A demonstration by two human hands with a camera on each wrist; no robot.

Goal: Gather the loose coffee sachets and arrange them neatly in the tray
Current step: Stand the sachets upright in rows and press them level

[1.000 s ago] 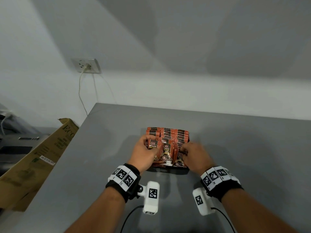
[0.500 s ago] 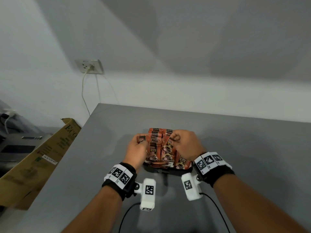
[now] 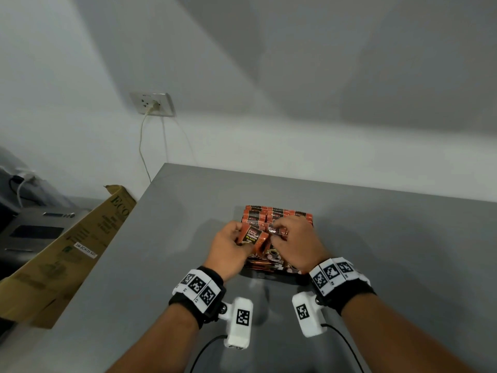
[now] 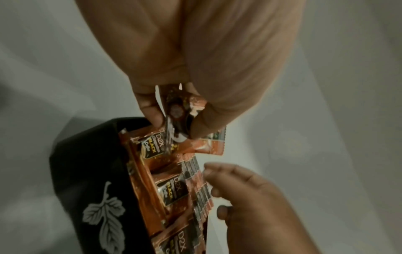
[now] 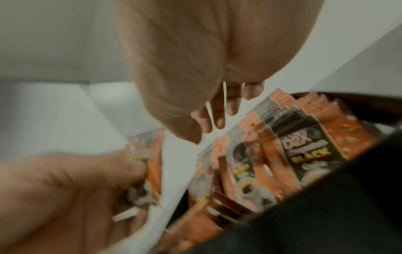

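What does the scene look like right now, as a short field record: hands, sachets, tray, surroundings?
left hand: pinches a few orange-and-black foil coffee sachets above the tray
right hand: fingers curled over the packed rows; grip unclear
tray: black tray with white leaf print, rows of sachets standing inside
table: grey tabletop
off-table: brown cardboard box, left

The sachets [image 3: 252, 237] are glossy, crinkled foil. The tray [image 4: 87, 171] looks matt black. The table [image 3: 403, 251] is smooth, dull grey.

tray [image 3: 271, 277] mostly hidden (sachets, hands)
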